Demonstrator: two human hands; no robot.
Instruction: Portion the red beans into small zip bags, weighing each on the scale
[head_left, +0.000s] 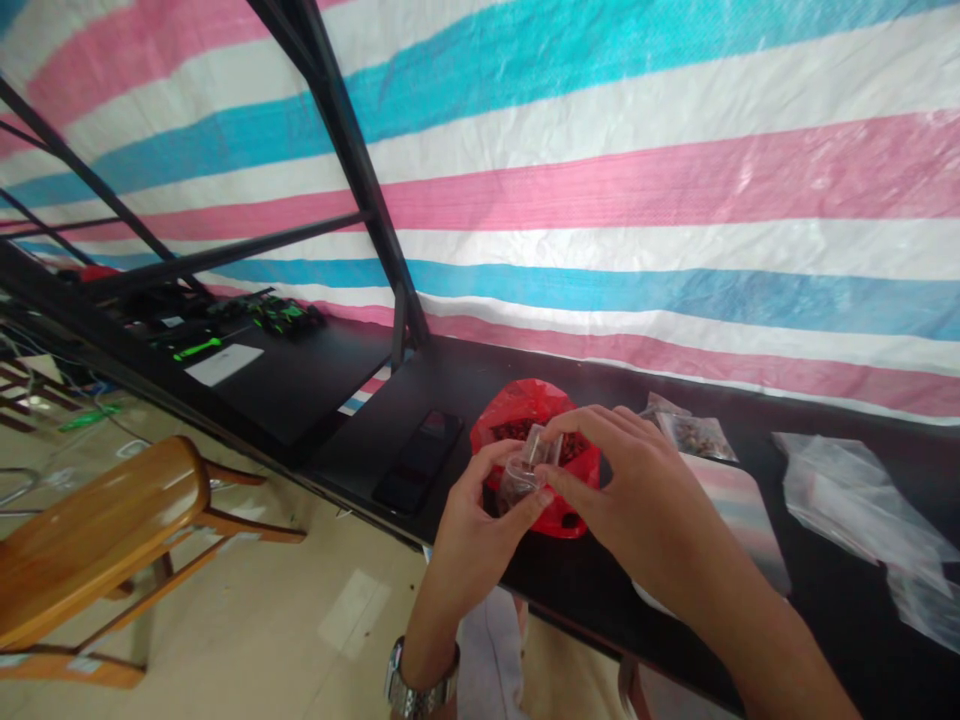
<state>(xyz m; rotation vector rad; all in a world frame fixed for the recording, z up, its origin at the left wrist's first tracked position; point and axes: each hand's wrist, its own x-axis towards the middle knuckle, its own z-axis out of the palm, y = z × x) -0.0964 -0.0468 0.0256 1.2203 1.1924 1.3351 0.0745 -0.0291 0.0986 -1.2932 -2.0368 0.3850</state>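
Observation:
Both my hands meet over the black table [465, 385], pinching a small clear plastic bag [527, 463] between them. My left hand [480, 510] holds the bag's lower left side with thumb and fingers. Over the bag's top curls my right hand [622, 480], gripping it from the right. Just behind the bag lies a red plastic bag [525, 405], open, with dark small pieces inside. A metal watch [420, 690] is on my left wrist.
A black phone [420, 460] lies left of the red bag. Small filled clear bags [694, 432] sit behind my right hand, empty clear bags [855, 500] at the right. A wooden stool [97, 530] stands on the floor at left. A striped tarp [637, 180] backs the table.

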